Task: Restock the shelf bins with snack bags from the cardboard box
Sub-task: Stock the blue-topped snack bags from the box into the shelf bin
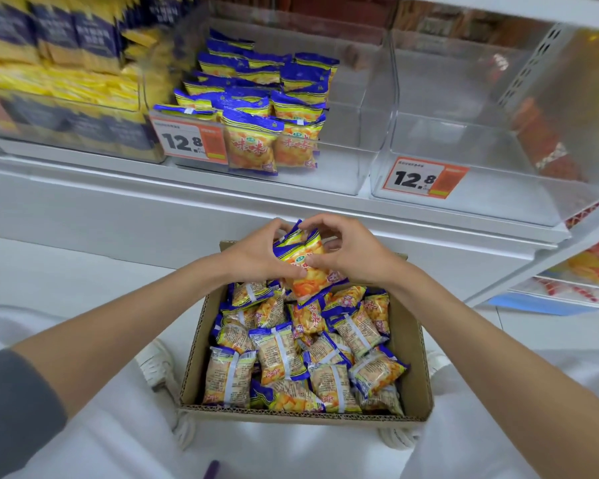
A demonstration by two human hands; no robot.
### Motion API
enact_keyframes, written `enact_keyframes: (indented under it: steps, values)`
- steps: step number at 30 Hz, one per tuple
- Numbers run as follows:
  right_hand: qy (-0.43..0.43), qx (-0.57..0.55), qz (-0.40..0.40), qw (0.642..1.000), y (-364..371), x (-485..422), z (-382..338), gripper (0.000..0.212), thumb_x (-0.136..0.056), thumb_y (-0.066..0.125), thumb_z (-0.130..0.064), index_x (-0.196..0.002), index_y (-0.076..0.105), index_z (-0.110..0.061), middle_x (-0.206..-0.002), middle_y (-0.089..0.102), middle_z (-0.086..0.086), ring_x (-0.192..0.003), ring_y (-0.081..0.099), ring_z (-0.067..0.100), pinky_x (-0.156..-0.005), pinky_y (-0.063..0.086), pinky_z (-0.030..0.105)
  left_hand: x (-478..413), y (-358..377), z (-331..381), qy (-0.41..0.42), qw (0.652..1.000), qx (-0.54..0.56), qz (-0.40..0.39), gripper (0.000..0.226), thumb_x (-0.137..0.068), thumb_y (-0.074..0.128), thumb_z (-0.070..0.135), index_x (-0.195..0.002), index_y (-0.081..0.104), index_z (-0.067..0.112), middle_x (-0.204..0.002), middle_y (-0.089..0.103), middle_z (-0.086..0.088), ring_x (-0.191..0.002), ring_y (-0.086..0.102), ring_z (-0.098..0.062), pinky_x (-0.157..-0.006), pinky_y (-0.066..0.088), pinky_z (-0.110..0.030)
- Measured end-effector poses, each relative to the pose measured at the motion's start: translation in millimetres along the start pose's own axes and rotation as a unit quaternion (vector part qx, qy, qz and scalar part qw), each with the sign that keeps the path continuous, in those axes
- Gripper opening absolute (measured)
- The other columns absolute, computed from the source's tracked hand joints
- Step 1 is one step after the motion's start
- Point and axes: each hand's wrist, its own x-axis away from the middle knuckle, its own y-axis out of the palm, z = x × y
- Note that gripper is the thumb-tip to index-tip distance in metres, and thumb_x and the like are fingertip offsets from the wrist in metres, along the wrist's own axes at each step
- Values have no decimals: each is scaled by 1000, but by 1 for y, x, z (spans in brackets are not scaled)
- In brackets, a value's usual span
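An open cardboard box (194,357) on the floor between my knees holds several blue-and-orange snack bags (281,354). Above its far end, my left hand (256,252) and my right hand (351,252) together grip a small bunch of the same snack bags (300,267), fingers curled round the top edges. On the shelf ahead, a clear bin (343,157) holds rows of these bags standing upright in its left half. A second clear bin (464,140) to its right has nothing in it.
To the left, a bin of yellow and dark-blue packets (66,63). Orange price tags reading 12.8 (189,140) hang on the bin fronts. A white shelf ledge (222,191) runs below the bins. Red snack packs (547,140) sit at far right.
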Motion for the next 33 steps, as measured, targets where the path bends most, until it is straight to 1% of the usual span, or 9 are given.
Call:
enact_keyframes:
  steps: [5, 10, 12, 16, 18, 21, 25, 29, 33]
  values:
    - [-33, 89, -26, 995, -9, -1, -24, 83, -75, 82, -13, -145, 40, -26, -140, 40, -1, -121, 45, 5, -92, 50, 19, 6, -17, 26, 78, 995, -26, 50, 80, -63, 90, 27, -129, 44, 23, -120, 58, 2, -105, 62, -12, -89, 55, -32]
    - [-37, 164, -22, 986, -45, -9, -80, 99, -78, 79, -16, -152, 18, -39, -128, 50, -7, -106, 60, 10, -86, 55, 28, 9, -62, 84, 112, 990, -78, 25, 84, -68, 88, 30, -135, 38, 27, -132, 47, 8, -113, 55, -5, -89, 52, -24]
    - [-48, 192, 20, 980, -65, -13, -98, 90, -78, 78, -13, -149, 29, -36, -124, 56, -4, -102, 62, 14, -87, 55, 32, 12, -86, 107, 99, 992, -80, 21, 78, -74, 84, 25, -136, 37, 28, -136, 41, 8, -110, 53, -5, -84, 51, -20]
    - [-67, 183, 164, 967, -105, -20, -121, 47, -75, 77, -7, -117, 63, -23, -114, 64, -2, -92, 61, 10, -77, 52, 17, 5, -133, 130, 107, 982, -104, 120, 47, -85, 67, 13, -124, 48, 32, -134, 48, 5, -112, 54, -12, -77, 54, -29]
    - [-82, 167, 247, 951, -119, -26, -124, 39, -71, 79, -7, -102, 61, -24, -106, 64, 2, -91, 59, 14, -81, 51, 24, -2, -148, 136, 132, 976, -80, 154, 43, -86, 63, 6, -118, 49, 31, -128, 55, 2, -113, 59, -19, -83, 55, -39]
    - [-92, 157, 314, 932, -129, -41, -122, 38, -69, 80, -8, -94, 54, -19, -101, 61, 6, -91, 55, 16, -73, 41, 10, -15, -154, 147, 151, 975, -50, 152, 42, -89, 59, -1, -118, 48, 27, -117, 59, -1, -103, 65, -22, -78, 58, -36]
    - [-83, 206, 303, 927, -133, -58, -113, 32, -73, 74, -5, -96, 54, -13, -99, 61, 6, -93, 57, 23, -77, 43, 27, -40, -142, 149, 133, 982, -92, 96, 43, -89, 62, 0, -122, 47, 24, -131, 54, -5, -109, 58, -23, -91, 53, -47]
    - [-64, 233, 287, 927, -133, -69, -102, 32, -75, 72, -4, -102, 55, -9, -100, 60, 7, -94, 55, 25, -77, 42, 30, -57, -131, 138, 104, 970, -212, 62, 49, -88, 61, 2, -132, 50, 19, -146, 44, -4, -131, 46, -21, -93, 46, -35]
    - [-28, 282, 276, 919, -132, -75, -93, 40, -78, 68, -12, -114, 52, -12, -104, 58, 4, -106, 46, 24, -84, 43, 36, -64, -130, 130, 83, 979, -179, 57, 44, -87, 58, 15, -130, 60, 23, -122, 63, -12, -87, 56, -20, -74, 47, -38]
